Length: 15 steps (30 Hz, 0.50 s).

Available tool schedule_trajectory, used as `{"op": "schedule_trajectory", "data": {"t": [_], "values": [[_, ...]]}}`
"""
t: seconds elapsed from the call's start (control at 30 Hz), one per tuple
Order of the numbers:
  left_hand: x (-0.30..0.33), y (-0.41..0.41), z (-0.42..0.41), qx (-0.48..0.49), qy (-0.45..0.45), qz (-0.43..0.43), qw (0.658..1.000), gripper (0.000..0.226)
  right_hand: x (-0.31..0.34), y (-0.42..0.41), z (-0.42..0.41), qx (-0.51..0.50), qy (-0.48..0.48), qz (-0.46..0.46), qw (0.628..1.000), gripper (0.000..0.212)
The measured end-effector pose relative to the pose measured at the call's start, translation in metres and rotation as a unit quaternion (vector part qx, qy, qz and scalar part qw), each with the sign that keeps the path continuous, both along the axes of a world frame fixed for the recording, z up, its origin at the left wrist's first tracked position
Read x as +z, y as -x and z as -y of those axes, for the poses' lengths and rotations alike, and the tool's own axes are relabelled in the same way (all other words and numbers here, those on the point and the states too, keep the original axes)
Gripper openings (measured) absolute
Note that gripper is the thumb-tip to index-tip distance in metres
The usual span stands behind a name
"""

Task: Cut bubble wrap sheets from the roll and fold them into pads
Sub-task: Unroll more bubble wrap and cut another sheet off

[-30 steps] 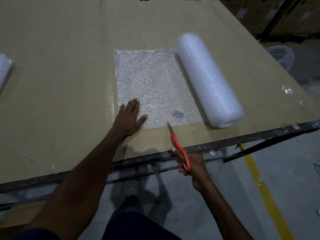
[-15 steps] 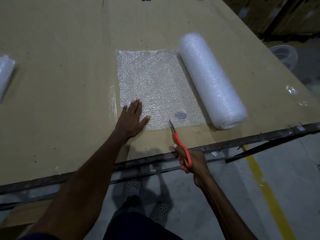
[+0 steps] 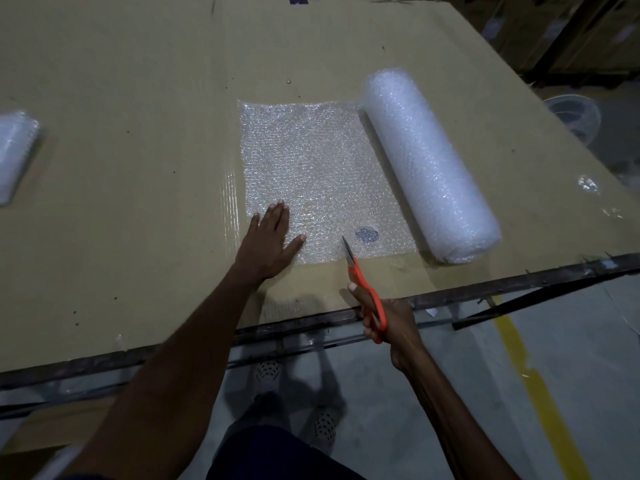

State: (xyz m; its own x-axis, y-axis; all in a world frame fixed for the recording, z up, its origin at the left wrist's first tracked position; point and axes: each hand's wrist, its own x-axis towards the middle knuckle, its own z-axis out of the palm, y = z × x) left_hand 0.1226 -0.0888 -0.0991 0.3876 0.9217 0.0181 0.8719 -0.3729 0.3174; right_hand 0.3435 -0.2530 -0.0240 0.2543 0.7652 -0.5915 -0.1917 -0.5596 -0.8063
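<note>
While the cut begins, each item has a function:
Left hand [image 3: 270, 242]: flat on the near left corner of the unrolled sheet [image 3: 318, 174], fingers straight and together, thumb spread; pins the film.
Right hand [image 3: 389, 323]: fingers curled through the orange scissors [image 3: 363, 282] handles; blade tips at the sheet's near edge.
Bubble wrap roll [image 3: 429, 168]: on the cardboard-covered table [image 3: 138, 98], right of the sheet and joined to it.
Bubble-wrap pad [image 3: 15, 154]: far left, apparently finished.

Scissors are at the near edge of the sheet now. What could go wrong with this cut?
1. The scissors enter well short of the roll, so the cut may wander.
2. The left hand pins only one near corner of the sheet, which may bunch.
3. Its thumb lies near the blade tip.
</note>
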Motion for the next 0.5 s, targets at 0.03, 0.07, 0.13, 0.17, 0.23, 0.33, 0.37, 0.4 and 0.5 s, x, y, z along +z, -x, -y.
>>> {"op": "schedule_trajectory", "data": {"t": [0.03, 0.07, 0.13, 0.17, 0.23, 0.33, 0.37, 0.4, 0.5], "values": [[0.000, 0.000, 0.000, 0.000, 0.000, 0.001, 1.000, 0.090, 0.002, 0.001, -0.002, 0.001, 0.008, 0.000, 1.000, 0.040], [0.000, 0.000, 0.001, 0.000, 0.000, 0.001, 1.000, 0.090, 0.005, 0.002, -0.005, 0.001, 0.012, 0.002, 1.000, 0.039], [0.000, 0.000, 0.001, -0.001, -0.001, 0.000, 1.000, 0.090, 0.006, 0.004, -0.010, 0.002, 0.013, 0.012, 1.000, 0.041], [0.000, 0.000, 0.001, -0.001, -0.001, 0.000, 1.000, 0.090, 0.006, 0.004, -0.012, 0.003, 0.011, 0.015, 1.000, 0.041], [0.000, 0.000, 0.001, -0.001, -0.001, -0.001, 1.000, 0.090, 0.005, 0.004, -0.012, 0.006, 0.010, 0.021, 1.000, 0.041], [0.001, 0.000, 0.001, -0.001, 0.000, -0.002, 1.000, 0.090, 0.004, 0.003, -0.012, 0.003, 0.012, 0.022, 1.000, 0.039], [0.001, 0.000, 0.002, -0.001, 0.001, -0.001, 1.000, 0.090, 0.004, 0.003, -0.012, 0.002, 0.012, 0.021, 1.000, 0.039], [0.001, 0.000, 0.002, -0.001, 0.002, 0.000, 1.000, 0.090, 0.005, 0.004, -0.014, 0.003, 0.012, 0.020, 1.000, 0.040], [0.000, 0.000, 0.003, -0.001, -0.004, -0.003, 1.000, 0.089, 0.011, 0.007, -0.022, -0.002, 0.004, 0.017, 1.000, 0.041]]}}
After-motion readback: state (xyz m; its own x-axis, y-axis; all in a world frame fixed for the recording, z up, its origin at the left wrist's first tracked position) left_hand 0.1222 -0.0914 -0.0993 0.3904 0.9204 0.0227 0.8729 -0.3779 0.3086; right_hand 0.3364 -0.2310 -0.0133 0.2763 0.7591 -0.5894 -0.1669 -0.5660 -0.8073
